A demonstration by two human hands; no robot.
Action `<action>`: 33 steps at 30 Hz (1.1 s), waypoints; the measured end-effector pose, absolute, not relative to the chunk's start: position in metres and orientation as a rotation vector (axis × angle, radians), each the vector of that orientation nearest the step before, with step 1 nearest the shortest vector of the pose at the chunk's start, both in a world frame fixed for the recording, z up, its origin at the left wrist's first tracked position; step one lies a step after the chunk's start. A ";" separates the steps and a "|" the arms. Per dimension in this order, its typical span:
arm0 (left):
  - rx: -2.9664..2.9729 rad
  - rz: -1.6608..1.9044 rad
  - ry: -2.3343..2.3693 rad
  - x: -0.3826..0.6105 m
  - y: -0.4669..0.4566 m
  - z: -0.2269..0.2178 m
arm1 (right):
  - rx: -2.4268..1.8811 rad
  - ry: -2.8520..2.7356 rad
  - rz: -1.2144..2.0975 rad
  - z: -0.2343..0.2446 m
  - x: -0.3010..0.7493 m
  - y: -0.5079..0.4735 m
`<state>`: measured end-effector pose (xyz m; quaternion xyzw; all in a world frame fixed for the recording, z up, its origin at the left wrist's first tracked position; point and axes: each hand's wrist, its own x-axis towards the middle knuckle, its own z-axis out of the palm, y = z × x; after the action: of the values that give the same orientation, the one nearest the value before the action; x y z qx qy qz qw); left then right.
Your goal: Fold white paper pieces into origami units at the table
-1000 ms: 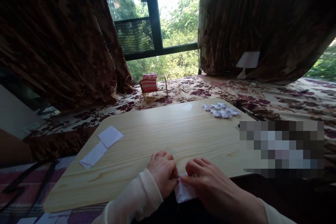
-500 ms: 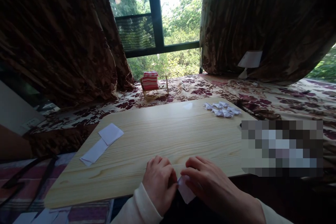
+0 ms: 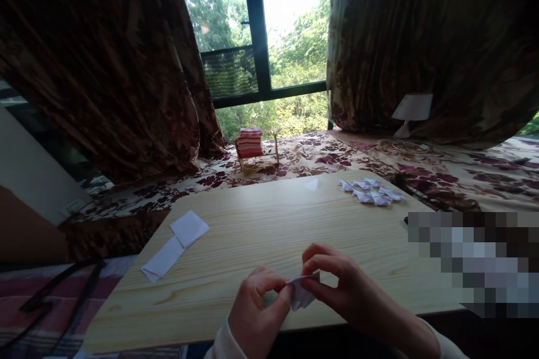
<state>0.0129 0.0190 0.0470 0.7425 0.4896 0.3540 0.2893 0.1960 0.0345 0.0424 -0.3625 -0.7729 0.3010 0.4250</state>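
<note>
Between my two hands is a small piece of folded white paper (image 3: 301,294), held just over the near edge of the wooden table (image 3: 236,258). My left hand (image 3: 260,305) pinches its left corner between thumb and forefinger. My right hand (image 3: 332,277) grips its upper right side, thumb in front. At the table's left lie flat white paper sheets (image 3: 189,229), partly overlapping. A cluster of several folded white paper pieces (image 3: 373,190) rests at the far right corner.
Behind the table, a small stand (image 3: 257,157) bears a stack of red-and-white striped cloth (image 3: 250,143) on a floral cover. A white lamp (image 3: 413,107) stands at the back right. Dark straps (image 3: 63,286) lie at the left. A pixelated patch hides the right side.
Both hands have lifted the folded paper slightly, and my fingers now pinch its upper edge more openly to view. The whole scene has shifted right and down as the camera tilted.
</note>
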 end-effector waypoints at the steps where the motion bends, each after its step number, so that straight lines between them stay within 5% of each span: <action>1: 2.013 0.972 1.296 0.012 0.019 0.050 | -0.893 -1.931 0.771 0.046 0.194 0.036; 17: 2.168 1.193 1.359 -0.002 0.022 0.062 | -0.929 -2.091 0.568 0.071 0.197 0.057; 26: 1.978 0.934 1.229 0.007 0.029 0.069 | -0.809 -2.270 0.754 0.084 0.187 0.060; 33: 1.313 1.421 1.358 0.006 0.036 0.028 | -0.966 -1.506 0.920 0.053 0.187 0.069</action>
<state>0.0058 0.0362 0.0285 0.5139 0.5315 0.5564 0.3792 0.1865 0.0692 0.0532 -0.4057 -0.6323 0.3862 0.5353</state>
